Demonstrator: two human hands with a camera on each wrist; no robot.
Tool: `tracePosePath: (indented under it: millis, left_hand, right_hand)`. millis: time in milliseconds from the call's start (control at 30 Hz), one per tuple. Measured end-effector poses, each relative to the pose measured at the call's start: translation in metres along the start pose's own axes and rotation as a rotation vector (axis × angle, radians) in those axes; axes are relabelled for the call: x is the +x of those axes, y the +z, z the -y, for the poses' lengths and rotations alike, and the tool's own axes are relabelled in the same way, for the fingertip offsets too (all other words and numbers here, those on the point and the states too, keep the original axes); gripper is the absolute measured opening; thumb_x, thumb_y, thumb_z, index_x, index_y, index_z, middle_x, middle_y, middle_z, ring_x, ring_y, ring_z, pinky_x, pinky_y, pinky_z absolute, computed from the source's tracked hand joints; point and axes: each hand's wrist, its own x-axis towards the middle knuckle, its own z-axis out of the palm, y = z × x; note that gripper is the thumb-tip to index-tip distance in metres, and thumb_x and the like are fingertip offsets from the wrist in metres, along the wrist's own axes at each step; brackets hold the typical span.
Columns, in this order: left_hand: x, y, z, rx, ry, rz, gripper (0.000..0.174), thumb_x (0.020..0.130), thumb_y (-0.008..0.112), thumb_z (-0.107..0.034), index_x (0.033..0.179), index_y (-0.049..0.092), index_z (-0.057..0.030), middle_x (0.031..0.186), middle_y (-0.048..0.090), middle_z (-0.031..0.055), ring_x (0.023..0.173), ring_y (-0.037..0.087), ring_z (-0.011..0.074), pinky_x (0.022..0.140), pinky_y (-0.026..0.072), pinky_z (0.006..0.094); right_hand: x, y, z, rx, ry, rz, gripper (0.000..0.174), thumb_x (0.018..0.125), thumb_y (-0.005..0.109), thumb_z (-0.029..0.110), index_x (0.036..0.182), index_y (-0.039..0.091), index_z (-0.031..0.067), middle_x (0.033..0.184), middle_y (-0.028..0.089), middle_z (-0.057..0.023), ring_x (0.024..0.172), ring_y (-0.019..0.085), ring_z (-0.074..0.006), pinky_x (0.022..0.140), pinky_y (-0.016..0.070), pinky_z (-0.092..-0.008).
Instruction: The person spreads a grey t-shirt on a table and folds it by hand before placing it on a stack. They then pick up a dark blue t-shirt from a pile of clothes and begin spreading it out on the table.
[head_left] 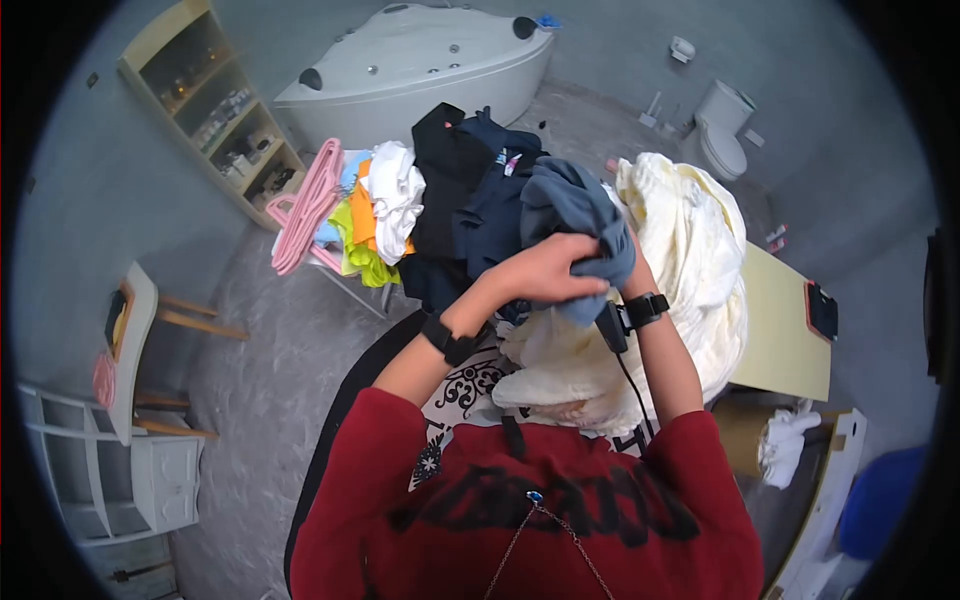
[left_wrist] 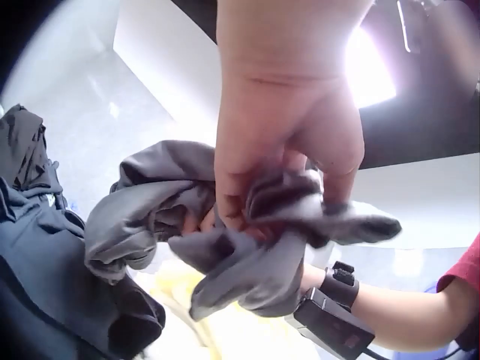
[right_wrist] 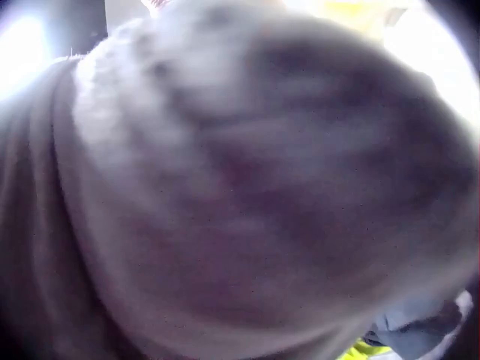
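A slate-grey garment (head_left: pixel 568 200) hangs bunched up between both hands, over the near end of a clothes pile. My left hand (head_left: pixel 548 268) grips its folds from above; in the left wrist view the fingers (left_wrist: pixel 232 196) curl into the grey cloth. Opposite it, my right hand (head_left: pixel 632 275) is mostly hidden behind and under the garment, so I cannot tell how its fingers lie. In the right wrist view, blurred grey fabric (right_wrist: pixel 247 225) fills nearly everything. Beside the garment lie dark navy and black clothes (head_left: pixel 445 190).
A big cream blanket (head_left: pixel 690 250) is heaped at the right. Leftward are white clothes (head_left: pixel 395 190), orange and lime clothes, and pink hangers (head_left: pixel 312 205). A pale yellow board (head_left: pixel 785 325) stands far right. Behind are a bathtub (head_left: pixel 420 85) and a toilet (head_left: pixel 720 145).
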Motion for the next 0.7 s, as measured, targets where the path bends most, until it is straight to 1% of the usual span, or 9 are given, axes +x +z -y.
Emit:
tracePosePath:
  millis: [67, 100, 167, 200, 267, 333, 467, 533, 700]
  left_hand:
    - [-0.010, -0.001, -0.018, -0.078, -0.123, 0.171, 0.033, 0.070, 0.064, -0.016, 0.097, 0.053, 0.0018, 0.085, 0.057, 0.0094, 0.079, 0.054, 0.0146, 0.068, 0.0435, 0.0264]
    - [-0.016, 0.004, -0.015, -0.228, -0.171, 0.070, 0.032, 0.070, 0.065, -0.017, 0.093, 0.055, 0.0014, 0.083, 0.057, 0.0086, 0.077, 0.055, 0.0133, 0.066, 0.0440, 0.0253]
    - [-0.025, 0.005, -0.006, -0.372, -0.341, -0.068, 0.030, 0.069, 0.067, -0.012, 0.095, 0.057, -0.0011, 0.082, 0.057, 0.0055, 0.074, 0.054, 0.0092, 0.065, 0.0453, 0.0232]
    - [-0.027, 0.008, -0.001, -0.638, -0.401, -0.140, 0.044, 0.067, 0.068, -0.009, 0.107, 0.050, -0.0030, 0.094, 0.054, 0.0080, 0.080, 0.053, 0.0118, 0.067, 0.0464, 0.0250]
    - [-0.031, 0.023, -0.001, -0.725, -0.447, -0.185, 0.066, 0.063, 0.070, -0.006, 0.121, 0.037, -0.0064, 0.108, 0.046, 0.0105, 0.088, 0.050, 0.0146, 0.069, 0.0470, 0.0276]
    - [-0.031, 0.052, -0.009, -0.740, -0.461, -0.010, 0.084, 0.059, 0.072, -0.005, 0.129, 0.024, -0.0107, 0.115, 0.039, 0.0102, 0.094, 0.047, 0.0180, 0.073, 0.0459, 0.0307]
    - [-0.022, 0.141, -0.023, -0.674, -0.344, 0.355, 0.076, 0.061, 0.072, -0.012, 0.124, 0.030, -0.0032, 0.116, 0.042, 0.0071, 0.099, 0.044, 0.0150, 0.085, 0.0376, 0.0288]
    - [-0.017, 0.189, -0.029, -0.779, -0.533, 0.430, 0.070, 0.062, 0.071, -0.014, 0.120, 0.034, 0.0001, 0.111, 0.046, 0.0055, 0.099, 0.044, 0.0127, 0.088, 0.0341, 0.0267]
    - [-0.014, 0.325, -0.027, -0.959, -0.756, 0.346, 0.050, 0.064, 0.064, -0.003, 0.111, 0.046, -0.0005, 0.104, 0.053, 0.0055, 0.093, 0.050, 0.0129, 0.082, 0.0398, 0.0259]
  right_hand:
    - [-0.011, 0.006, 0.058, 0.676, 0.431, -0.245, 0.030, 0.085, 0.041, 0.016, 0.106, 0.048, -0.0040, 0.102, 0.055, -0.0151, 0.089, 0.056, -0.0218, 0.081, 0.0456, -0.0333]
    - [-0.010, -0.011, 0.042, 1.306, 0.667, -0.222, 0.030, 0.084, 0.041, 0.016, 0.104, 0.048, -0.0055, 0.100, 0.056, -0.0164, 0.088, 0.057, -0.0226, 0.082, 0.0452, -0.0344]
    - [-0.042, -0.031, 0.062, 1.058, 0.610, -0.318, 0.029, 0.084, 0.040, 0.014, 0.103, 0.049, -0.0054, 0.099, 0.056, -0.0159, 0.087, 0.057, -0.0230, 0.081, 0.0454, -0.0340]
    - [-0.058, -0.034, 0.080, 0.808, 0.565, -0.390, 0.027, 0.084, 0.039, 0.012, 0.102, 0.050, -0.0054, 0.097, 0.057, -0.0155, 0.087, 0.057, -0.0234, 0.081, 0.0456, -0.0336]
    - [-0.094, -0.049, 0.081, 0.689, 0.551, -0.487, 0.025, 0.079, 0.045, 0.011, 0.098, 0.051, -0.0053, 0.094, 0.058, -0.0141, 0.085, 0.057, -0.0225, 0.080, 0.0456, -0.0311]
    - [-0.130, -0.072, 0.073, 0.845, 0.564, -0.099, 0.031, 0.062, 0.054, 0.006, 0.092, 0.051, -0.0037, 0.087, 0.057, -0.0098, 0.079, 0.056, -0.0143, 0.074, 0.0449, -0.0247]
    - [-0.193, -0.086, 0.092, 0.553, 0.697, -0.100, 0.030, 0.063, 0.055, 0.004, 0.092, 0.053, -0.0010, 0.086, 0.056, -0.0048, 0.078, 0.052, -0.0108, 0.071, 0.0418, -0.0209]
    - [-0.229, -0.096, 0.093, 0.468, 0.738, -0.195, 0.026, 0.068, 0.054, 0.004, 0.094, 0.053, 0.0003, 0.086, 0.056, -0.0038, 0.079, 0.051, -0.0095, 0.072, 0.0408, -0.0205]
    - [-0.340, -0.144, 0.097, 0.472, 0.783, -0.422, 0.020, 0.076, 0.054, 0.005, 0.096, 0.053, 0.0007, 0.086, 0.057, -0.0032, 0.075, 0.053, -0.0076, 0.068, 0.0429, -0.0194]
